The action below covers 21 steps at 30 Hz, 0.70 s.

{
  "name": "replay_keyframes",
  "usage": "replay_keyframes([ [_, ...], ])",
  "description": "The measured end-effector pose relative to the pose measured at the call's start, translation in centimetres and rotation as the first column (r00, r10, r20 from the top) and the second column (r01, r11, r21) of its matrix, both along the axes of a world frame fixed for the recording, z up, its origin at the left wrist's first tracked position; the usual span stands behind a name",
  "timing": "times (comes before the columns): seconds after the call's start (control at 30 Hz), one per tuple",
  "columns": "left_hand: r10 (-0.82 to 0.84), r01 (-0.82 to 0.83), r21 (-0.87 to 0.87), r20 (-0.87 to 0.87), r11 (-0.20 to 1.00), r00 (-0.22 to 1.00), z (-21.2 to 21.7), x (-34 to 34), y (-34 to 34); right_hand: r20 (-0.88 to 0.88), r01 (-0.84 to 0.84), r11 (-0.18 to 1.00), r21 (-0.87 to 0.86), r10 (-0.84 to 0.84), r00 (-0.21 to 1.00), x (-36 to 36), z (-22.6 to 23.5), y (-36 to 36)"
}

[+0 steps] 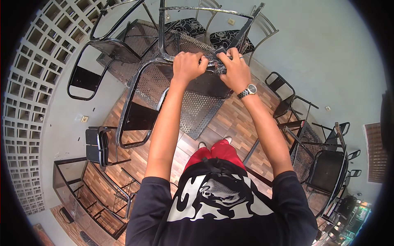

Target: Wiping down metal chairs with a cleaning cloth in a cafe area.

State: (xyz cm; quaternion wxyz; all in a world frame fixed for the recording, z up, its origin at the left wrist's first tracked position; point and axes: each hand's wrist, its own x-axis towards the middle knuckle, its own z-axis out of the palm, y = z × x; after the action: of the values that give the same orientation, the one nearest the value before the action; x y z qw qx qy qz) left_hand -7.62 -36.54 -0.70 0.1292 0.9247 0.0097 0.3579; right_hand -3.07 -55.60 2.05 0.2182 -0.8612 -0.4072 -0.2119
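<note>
A black metal chair (141,98) with worn, scuffed paint rests tipped over on a perforated metal table (201,108) in front of me. My left hand (188,67) is closed around the chair's tubular frame, just below its upturned legs. Beside it, my right hand (236,74) pinches a dark grey cloth (220,52) and presses it against the same frame. Part of the cloth is hidden under the fingers. The frame looks wet or shiny near both hands.
A second black chair (84,78) lies upturned on the table at left. Two chairs with patterned seats (186,26) stand behind it by the wall. More black chairs (326,170) crowd another mesh table at right. Metal frames (102,197) stand at lower left on the wood-look floor.
</note>
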Motion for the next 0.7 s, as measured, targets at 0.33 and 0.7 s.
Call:
replay_keyframes([
  [0.33,0.007,-0.009,-0.025,-0.091,1.0,0.996,0.7,0.1,-0.4,-0.059,0.055,0.996,0.071,-0.051,0.997,2.4,0.2,0.3],
  [0.7,0.011,-0.011,0.001,-0.094,1.0,0.995,0.6,0.2,-0.2,-0.116,-0.138,0.99,0.029,0.141,0.983,-1.1,-0.2,-0.9],
])
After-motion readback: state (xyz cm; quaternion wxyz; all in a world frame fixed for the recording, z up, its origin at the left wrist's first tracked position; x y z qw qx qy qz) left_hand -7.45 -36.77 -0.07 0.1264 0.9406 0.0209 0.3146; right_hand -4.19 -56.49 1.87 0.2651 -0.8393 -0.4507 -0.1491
